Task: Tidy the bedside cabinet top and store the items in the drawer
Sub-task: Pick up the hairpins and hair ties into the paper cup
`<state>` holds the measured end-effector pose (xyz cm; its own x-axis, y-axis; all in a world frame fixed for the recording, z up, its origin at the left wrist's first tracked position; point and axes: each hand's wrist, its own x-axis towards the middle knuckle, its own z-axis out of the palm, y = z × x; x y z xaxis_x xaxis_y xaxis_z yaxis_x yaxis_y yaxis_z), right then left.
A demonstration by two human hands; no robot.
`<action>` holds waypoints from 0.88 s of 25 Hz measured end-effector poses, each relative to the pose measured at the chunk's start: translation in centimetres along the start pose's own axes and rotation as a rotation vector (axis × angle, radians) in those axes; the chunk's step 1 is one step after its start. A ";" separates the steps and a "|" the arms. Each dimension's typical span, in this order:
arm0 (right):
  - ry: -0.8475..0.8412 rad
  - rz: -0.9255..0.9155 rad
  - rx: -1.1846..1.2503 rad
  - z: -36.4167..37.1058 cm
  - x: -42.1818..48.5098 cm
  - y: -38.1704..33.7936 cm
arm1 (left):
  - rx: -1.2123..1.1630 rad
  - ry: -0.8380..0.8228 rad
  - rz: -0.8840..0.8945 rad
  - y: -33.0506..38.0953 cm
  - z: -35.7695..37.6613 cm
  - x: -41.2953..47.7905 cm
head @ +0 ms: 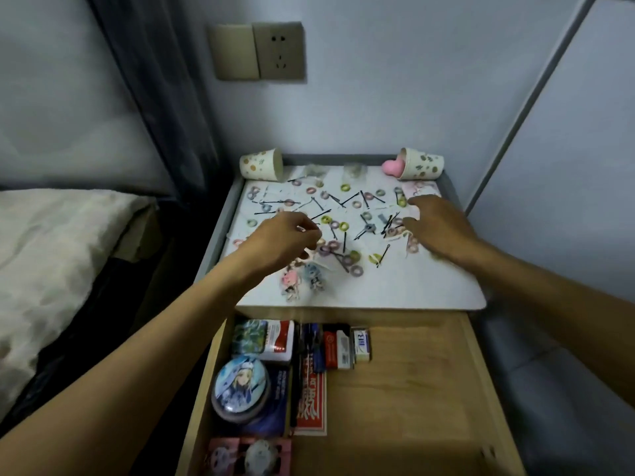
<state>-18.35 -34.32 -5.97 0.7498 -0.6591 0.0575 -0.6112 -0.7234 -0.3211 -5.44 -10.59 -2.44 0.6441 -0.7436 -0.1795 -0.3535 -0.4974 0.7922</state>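
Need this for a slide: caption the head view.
Left hand and right hand reach over a bedside cabinet top strewn with hair ties and bobby pins, drawer open below.

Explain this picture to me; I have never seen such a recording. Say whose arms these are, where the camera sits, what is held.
No machine: a person's bare hands, filmed by one camera on their head, looking down. The left hand and right hand reach over the cabinet top, strewn with coloured hair rings and black hairpins. Two paper cups lie tipped at the back, a pink heart at the right one's mouth. The open drawer below holds a round tin and small boxes. The right hand is open; whether the left pinches anything is blurred.
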 end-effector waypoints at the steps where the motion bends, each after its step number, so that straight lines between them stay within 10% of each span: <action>1: -0.017 0.033 -0.002 -0.2 1.7 1.0 | 0.012 -0.003 0.011 0.7 0.5 1.8; 22: 0.072 0.277 0.356 1.6 9.2 5.0 | 0.368 0.114 0.289 5.4 8.3 24.5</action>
<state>-14.10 -43.72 -8.57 0.5428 -0.8397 -0.0148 -0.6520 -0.4102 -0.6377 2.77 -35.19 -7.40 0.5472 -0.8311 0.0990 -0.7322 -0.4180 0.5377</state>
